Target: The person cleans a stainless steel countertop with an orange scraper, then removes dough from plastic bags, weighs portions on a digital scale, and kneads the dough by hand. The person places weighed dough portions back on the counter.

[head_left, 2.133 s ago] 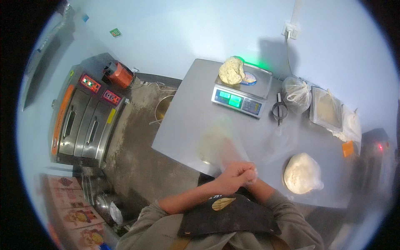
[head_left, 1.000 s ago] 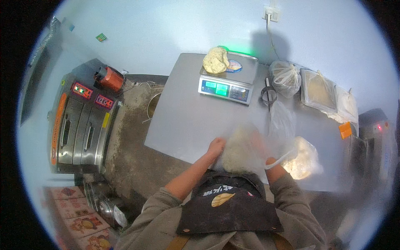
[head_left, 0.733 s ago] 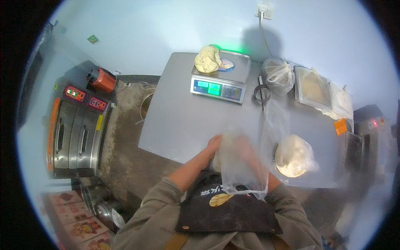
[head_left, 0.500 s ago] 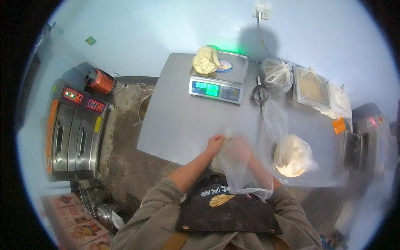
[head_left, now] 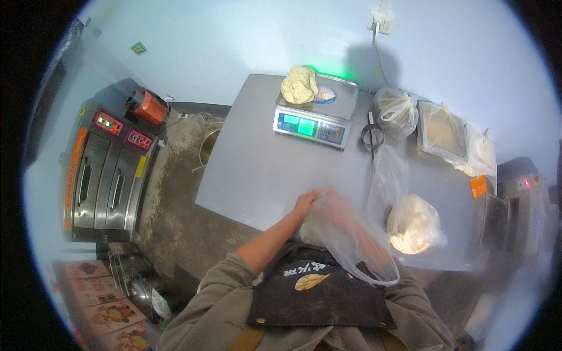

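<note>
A clear plastic bag [head_left: 342, 237] covers my right hand [head_left: 335, 206] and forearm, its loose mouth hanging near my right elbow. Motion and the film smear the right fingers. My left hand [head_left: 305, 202] is closed at the bag's far end, against the right hand, over the table's front edge. Something pale shows under the hands, too hidden to name. To the right, a pale dough mass [head_left: 411, 225] sits in another clear bag. Farther off, a speckled yellowish dough lump [head_left: 298, 85] rests on the left of a digital scale [head_left: 336, 108] with its display lit.
The grey table [head_left: 246, 158] also bears a tied plastic bag [head_left: 396, 114], a bag-covered tray [head_left: 443, 130] and a dark ring with a long strip [head_left: 372, 137]. A steel oven [head_left: 108, 181] stands on the left, and a machine with a red light [head_left: 524, 202] at the right.
The view has shifted slightly. My left hand has come up against the right one, and the bag lies farther along the right forearm.
</note>
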A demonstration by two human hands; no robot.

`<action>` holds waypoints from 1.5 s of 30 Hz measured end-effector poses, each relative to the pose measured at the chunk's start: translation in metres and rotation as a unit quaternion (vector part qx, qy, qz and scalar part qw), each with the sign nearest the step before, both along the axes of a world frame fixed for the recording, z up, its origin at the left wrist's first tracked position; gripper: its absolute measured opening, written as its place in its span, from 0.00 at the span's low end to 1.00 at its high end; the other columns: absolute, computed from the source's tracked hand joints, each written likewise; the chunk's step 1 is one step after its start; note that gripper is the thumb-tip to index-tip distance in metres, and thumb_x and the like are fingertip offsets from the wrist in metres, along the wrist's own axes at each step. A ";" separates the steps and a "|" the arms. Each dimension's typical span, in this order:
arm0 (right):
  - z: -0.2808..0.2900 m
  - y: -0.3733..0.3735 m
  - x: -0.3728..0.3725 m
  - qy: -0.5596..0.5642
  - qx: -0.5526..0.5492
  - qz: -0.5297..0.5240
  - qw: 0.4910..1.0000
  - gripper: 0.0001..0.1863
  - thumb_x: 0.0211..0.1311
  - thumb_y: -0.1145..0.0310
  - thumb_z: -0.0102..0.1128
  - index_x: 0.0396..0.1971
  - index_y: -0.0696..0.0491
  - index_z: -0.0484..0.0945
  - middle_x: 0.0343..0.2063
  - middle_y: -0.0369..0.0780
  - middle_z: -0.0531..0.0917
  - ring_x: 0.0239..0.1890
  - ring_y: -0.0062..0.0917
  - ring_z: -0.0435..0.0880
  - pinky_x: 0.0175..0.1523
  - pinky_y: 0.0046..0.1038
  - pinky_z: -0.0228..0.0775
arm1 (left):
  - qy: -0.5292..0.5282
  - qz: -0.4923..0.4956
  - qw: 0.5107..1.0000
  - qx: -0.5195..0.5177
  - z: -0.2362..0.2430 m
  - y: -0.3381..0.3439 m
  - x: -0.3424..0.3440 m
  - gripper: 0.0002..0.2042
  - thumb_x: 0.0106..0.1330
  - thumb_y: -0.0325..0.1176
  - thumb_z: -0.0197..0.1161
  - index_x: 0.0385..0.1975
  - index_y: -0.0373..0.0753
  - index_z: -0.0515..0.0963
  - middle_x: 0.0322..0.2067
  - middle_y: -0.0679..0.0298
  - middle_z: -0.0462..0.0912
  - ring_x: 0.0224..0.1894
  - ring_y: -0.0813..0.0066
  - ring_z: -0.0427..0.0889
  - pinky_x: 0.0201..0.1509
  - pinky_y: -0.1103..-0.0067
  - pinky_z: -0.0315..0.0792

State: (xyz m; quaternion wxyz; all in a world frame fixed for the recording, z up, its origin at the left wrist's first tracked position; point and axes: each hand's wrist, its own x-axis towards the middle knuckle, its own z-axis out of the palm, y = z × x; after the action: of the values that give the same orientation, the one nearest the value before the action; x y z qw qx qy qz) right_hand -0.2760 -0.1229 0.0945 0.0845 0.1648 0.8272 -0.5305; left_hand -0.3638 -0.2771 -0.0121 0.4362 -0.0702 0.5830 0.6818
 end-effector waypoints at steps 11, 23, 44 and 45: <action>-0.058 0.000 0.003 0.124 0.189 0.137 0.965 0.23 0.66 0.57 0.63 0.55 0.54 0.80 0.54 0.52 0.83 0.55 0.48 0.83 0.62 0.46 0.75 | 0.125 0.031 0.992 0.007 -0.061 -0.022 0.000 0.04 0.69 0.28 0.63 0.38 0.37 0.83 0.35 0.61 0.84 0.36 0.65 0.84 0.37 0.68 0.80; -0.099 0.038 0.010 0.016 0.146 0.278 0.949 0.34 0.64 0.42 0.64 0.59 0.53 0.79 0.60 0.53 0.80 0.62 0.47 0.80 0.68 0.45 0.69 | 0.321 -0.063 0.893 -0.309 -0.061 -0.071 0.014 0.11 0.71 0.33 0.60 0.28 0.32 0.79 0.28 0.48 0.83 0.32 0.53 0.83 0.38 0.60 0.74; -0.039 0.038 0.040 0.073 0.278 0.319 0.903 0.22 0.62 0.53 0.66 0.53 0.46 0.84 0.51 0.44 0.88 0.55 0.42 0.85 0.57 0.46 0.75 | 0.470 -0.211 0.808 -0.284 -0.052 -0.109 0.032 0.14 0.62 0.41 0.65 0.40 0.38 0.80 0.40 0.45 0.85 0.46 0.38 0.83 0.50 0.53 0.77; -0.028 0.040 0.048 0.068 0.273 0.309 0.909 0.22 0.62 0.53 0.67 0.53 0.46 0.84 0.52 0.44 0.87 0.54 0.41 0.85 0.57 0.46 0.75 | 0.456 -0.219 0.814 -0.286 -0.052 -0.110 0.030 0.17 0.59 0.43 0.68 0.42 0.38 0.81 0.41 0.46 0.85 0.46 0.39 0.84 0.50 0.55 0.77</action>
State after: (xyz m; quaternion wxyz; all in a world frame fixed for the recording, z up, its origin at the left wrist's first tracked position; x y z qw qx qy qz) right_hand -0.2285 -0.0824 0.0666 0.1397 -0.1182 0.9531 -0.2412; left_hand -0.3334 -0.3866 -0.0640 0.2184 0.2565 0.8839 0.3244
